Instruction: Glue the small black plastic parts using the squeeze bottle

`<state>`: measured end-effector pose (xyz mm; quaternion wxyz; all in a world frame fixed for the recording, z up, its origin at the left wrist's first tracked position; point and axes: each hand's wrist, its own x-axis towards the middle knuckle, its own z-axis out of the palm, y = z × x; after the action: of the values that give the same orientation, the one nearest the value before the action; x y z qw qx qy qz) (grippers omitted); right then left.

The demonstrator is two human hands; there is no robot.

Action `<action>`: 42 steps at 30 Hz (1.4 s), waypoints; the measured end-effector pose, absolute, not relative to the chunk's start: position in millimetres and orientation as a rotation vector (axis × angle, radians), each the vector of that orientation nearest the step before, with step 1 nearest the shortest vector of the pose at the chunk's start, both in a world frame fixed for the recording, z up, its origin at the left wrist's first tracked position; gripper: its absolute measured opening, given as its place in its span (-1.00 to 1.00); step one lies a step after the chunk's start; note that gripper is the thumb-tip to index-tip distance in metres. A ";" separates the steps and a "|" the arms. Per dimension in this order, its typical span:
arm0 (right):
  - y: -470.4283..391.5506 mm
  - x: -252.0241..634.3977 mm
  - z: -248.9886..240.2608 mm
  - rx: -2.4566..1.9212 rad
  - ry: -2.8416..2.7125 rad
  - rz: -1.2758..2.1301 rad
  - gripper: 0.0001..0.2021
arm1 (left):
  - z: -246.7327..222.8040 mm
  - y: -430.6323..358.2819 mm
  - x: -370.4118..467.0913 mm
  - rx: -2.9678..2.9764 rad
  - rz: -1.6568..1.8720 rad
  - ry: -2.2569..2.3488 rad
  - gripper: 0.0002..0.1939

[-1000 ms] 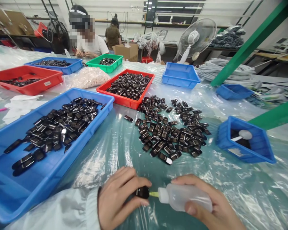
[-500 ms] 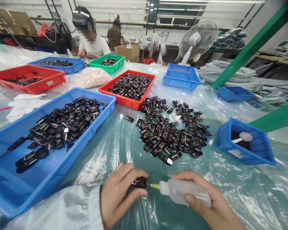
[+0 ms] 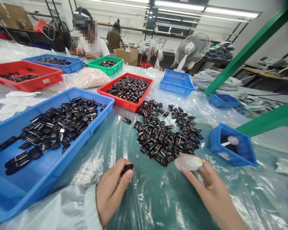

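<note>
L hand: fingers clamped on blk glossy piece, btwn thumb & index, end showing at fingertips; R hand: fingers clamped round translucent squeeze bottle, yellow nozzle pointing right; beyond, on plastic-covered counter, loose pile of blk pcs; farther, red tray w/ more.

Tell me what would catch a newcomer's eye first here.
Probably the loose heap of small black pieces, spread on the green tabletop just beyond the hands. Left of it, a long blue tray holds many similar pieces. Nearest the camera, the left hand grips a single black piece, while the right hand holds a whitish bottle.
</note>
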<state>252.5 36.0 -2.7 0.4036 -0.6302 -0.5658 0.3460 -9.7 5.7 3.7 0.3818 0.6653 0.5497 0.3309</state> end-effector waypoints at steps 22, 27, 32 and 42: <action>57.4 140.3 -16.5 -1.284 -2.244 0.140 -0.68 | -8.6 -2.0 2.4 1.687 1.063 1.439 -0.78; 55.7 154.4 -8.4 -1.288 -2.186 0.369 -0.72 | -9.8 -1.3 1.2 1.804 1.068 1.409 -0.79; 46.2 167.6 15.2 -1.281 -1.907 0.990 -0.80 | -16.9 0.9 0.9 1.878 1.098 1.354 -0.74; 22.6 165.1 18.2 -0.956 -1.115 1.996 -0.75 | -29.7 0.3 6.6 2.164 1.265 1.307 -0.53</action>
<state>165.1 22.6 18.2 0.3258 -0.3649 -0.4254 0.7614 6.6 0.3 -29.7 0.1566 0.7562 0.4565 0.4420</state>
